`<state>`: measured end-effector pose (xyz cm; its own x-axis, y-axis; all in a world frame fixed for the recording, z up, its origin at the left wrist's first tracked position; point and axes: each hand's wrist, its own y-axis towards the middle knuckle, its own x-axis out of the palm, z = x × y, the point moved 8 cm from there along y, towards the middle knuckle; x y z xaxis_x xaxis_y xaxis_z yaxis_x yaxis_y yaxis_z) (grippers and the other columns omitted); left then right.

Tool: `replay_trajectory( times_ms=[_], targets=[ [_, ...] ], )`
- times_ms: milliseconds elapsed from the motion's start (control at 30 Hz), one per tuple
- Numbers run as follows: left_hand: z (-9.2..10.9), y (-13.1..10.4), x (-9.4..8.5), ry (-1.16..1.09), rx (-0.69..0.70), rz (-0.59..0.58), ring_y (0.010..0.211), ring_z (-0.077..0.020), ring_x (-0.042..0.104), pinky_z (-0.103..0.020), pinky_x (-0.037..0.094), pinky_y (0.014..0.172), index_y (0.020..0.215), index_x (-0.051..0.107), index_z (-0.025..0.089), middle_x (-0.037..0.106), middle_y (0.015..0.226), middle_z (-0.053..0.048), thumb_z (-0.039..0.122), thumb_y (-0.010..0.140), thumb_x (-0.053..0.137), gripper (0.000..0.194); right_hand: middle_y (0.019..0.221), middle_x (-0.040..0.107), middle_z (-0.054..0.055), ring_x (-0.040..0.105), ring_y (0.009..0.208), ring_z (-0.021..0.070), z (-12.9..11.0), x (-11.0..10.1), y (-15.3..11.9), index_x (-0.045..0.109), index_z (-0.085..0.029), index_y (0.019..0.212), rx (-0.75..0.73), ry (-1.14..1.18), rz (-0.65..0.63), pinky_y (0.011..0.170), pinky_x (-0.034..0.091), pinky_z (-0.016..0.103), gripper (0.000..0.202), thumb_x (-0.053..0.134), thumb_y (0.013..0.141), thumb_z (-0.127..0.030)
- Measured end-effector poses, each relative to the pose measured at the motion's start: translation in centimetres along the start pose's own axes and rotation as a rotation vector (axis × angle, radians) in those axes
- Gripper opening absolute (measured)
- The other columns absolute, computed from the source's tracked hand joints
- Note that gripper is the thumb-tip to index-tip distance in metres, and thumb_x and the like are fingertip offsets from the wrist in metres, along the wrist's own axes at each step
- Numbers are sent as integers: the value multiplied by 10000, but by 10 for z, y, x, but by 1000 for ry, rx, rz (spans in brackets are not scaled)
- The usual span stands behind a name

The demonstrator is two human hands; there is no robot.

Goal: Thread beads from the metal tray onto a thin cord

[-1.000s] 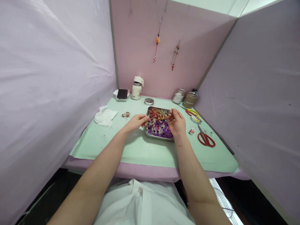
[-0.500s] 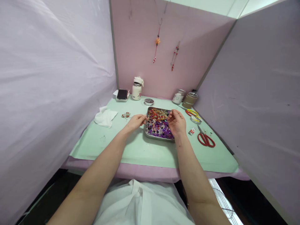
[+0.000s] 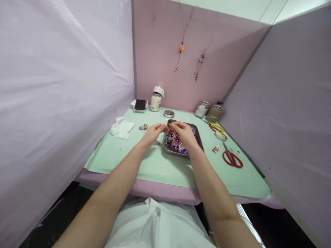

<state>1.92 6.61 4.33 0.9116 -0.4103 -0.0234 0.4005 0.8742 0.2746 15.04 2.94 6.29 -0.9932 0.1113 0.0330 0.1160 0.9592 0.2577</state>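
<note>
A metal tray (image 3: 198, 132) holds purple, dark and clear beads, with thin cords lying over some of them. At the tray's left edge my left hand (image 3: 155, 133) is closed in a pinch. My right hand (image 3: 181, 132) is over the tray, its fingertips pinched together close to those of my left hand. Thin strands show around the fingertips, but what each hand grips is too small to make out. A fine thread hangs below my left hand, near a small dark bead (image 3: 159, 144) on the table.
Red-handled scissors (image 3: 232, 160), yellow-handled scissors (image 3: 216, 127) and a small packet (image 3: 216, 148) lie right. A white cloth (image 3: 122, 128) and small beads (image 3: 143, 127) lie left. Behind stand a bottle (image 3: 156, 100), a round dish (image 3: 169, 113) and jars (image 3: 214, 113). Beaded strings (image 3: 181, 48) hang above.
My right hand has moved left across the tray to meet my left hand. The view has shifted, so the surroundings sit slightly further right.
</note>
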Motion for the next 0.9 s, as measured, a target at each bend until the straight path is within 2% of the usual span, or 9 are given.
replay_trajectory(
  times_ms=[167, 367, 533, 700, 900],
  targets=[
    [3, -2, 9, -81, 43, -75, 830, -168, 588, -318, 424, 843, 837, 668, 148, 669, 827, -61, 501, 746, 607, 370, 648, 623, -14, 503, 583, 101, -1, 11, -1, 664, -185, 763, -21, -43, -8, 530, 360, 222, 249, 665, 705, -426],
    [1, -2, 10, -73, 73, -93, 810, -149, 575, -310, 426, 827, 843, 632, 135, 648, 825, -36, 383, 711, 663, 282, 601, 555, -41, 383, 494, 71, 7, 7, -4, 653, -188, 727, -1, 80, 58, 486, 300, 235, 226, 701, 659, -398],
    [-1, -1, 8, 124, 79, -78, 783, -142, 561, -286, 426, 787, 826, 629, 142, 639, 807, -28, 338, 738, 614, 215, 547, 480, -55, 375, 497, 78, 11, -1, -3, 650, -199, 730, -22, 176, 125, 485, 294, 245, 217, 720, 637, -383],
    [-8, 2, 3, 341, 60, -70, 722, -135, 545, -271, 420, 726, 782, 630, 161, 634, 760, -15, 307, 749, 580, 157, 614, 512, -50, 400, 532, 74, 9, -12, -4, 636, -200, 713, -39, 323, 189, 494, 313, 237, 176, 726, 631, -327],
    [-17, 1, -4, 495, -10, -98, 690, -152, 550, -283, 405, 662, 745, 637, 182, 654, 751, -32, 271, 736, 572, 111, 614, 486, -48, 420, 542, 80, 1, -32, -3, 610, -209, 718, -70, 463, 272, 482, 354, 228, 138, 705, 645, -278]
  ],
)
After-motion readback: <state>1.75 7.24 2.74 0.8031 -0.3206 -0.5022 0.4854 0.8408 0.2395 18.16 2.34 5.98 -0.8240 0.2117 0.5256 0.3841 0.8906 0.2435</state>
